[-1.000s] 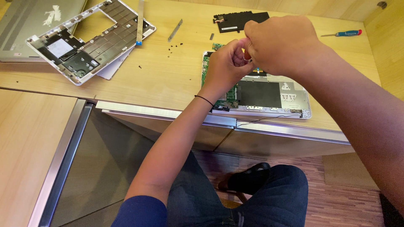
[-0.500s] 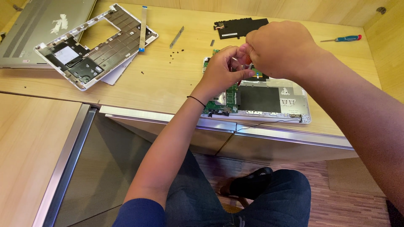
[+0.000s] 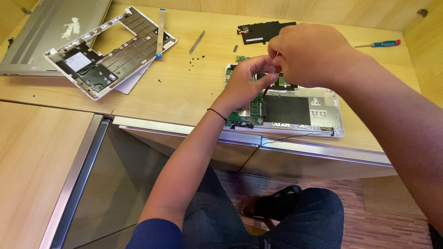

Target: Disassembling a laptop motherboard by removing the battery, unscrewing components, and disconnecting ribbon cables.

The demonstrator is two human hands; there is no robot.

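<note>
Center frame, the opened laptop base (image 3: 295, 108) shows green board and black sheet; left hand (image 3: 247, 80) and right hand (image 3: 307, 55) pinch a small part (image 3: 274, 69) above it.

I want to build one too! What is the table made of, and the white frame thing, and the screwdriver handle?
The table looks like light wood or wood-look laminate: grain lines, smooth matte top. The white frame seems plastic: thin moulded ribs, dull sheen. The screwdriver handle looks like blue and red plastic or rubber; too small to tell which.
</note>
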